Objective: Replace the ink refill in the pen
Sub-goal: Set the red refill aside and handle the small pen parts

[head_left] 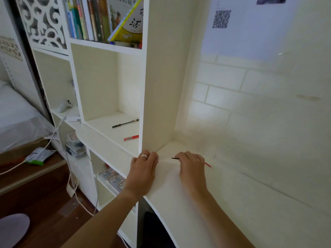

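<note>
My right hand (190, 165) rests on the white desk (232, 203), shut on a thin red ink refill (207, 164). The refill's dark tip pokes out left of my fingers and its red end shows to the right. My left hand (144, 163), wearing a ring, lies palm down at the desk's corner beside the shelf's upright panel, fingers curled, with nothing visible in it. A black pen (125, 123) and a red pen (131, 138) lie in the open shelf compartment to the left, behind the panel.
A white bookshelf (145, 86) stands left of the desk, with books (105, 18) on its upper shelf. Cables (71, 176), boxes and a green packet (38, 156) sit lower left over a wooden floor. A tiled wall lies behind the desk.
</note>
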Motion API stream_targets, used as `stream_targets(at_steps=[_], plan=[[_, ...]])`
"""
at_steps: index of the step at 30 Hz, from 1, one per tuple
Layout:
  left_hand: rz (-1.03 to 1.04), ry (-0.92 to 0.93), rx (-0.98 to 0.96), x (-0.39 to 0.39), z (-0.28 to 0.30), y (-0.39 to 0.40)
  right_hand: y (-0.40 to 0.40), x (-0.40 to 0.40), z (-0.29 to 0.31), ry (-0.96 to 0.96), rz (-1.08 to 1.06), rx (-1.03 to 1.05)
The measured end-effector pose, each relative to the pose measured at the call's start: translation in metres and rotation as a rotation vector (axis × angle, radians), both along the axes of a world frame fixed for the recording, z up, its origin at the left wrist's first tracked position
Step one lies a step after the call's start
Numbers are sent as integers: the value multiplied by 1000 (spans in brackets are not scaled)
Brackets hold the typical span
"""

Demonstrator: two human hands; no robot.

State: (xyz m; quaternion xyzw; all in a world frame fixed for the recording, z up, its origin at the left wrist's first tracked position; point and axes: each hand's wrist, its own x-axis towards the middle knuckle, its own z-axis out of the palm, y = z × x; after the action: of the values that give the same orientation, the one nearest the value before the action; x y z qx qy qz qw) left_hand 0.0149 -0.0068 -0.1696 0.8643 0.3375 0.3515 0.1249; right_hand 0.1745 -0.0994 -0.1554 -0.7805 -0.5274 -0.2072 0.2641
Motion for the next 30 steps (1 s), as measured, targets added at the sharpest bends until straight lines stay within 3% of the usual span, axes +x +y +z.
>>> stream_targets(at_steps=[15,30], plan=[[32,86,-8,0,-1,2,-8,-10,-12,113,-130,169],[34,104,-57,-2,4,-2,-12,-12,-10,146,-83,138]])
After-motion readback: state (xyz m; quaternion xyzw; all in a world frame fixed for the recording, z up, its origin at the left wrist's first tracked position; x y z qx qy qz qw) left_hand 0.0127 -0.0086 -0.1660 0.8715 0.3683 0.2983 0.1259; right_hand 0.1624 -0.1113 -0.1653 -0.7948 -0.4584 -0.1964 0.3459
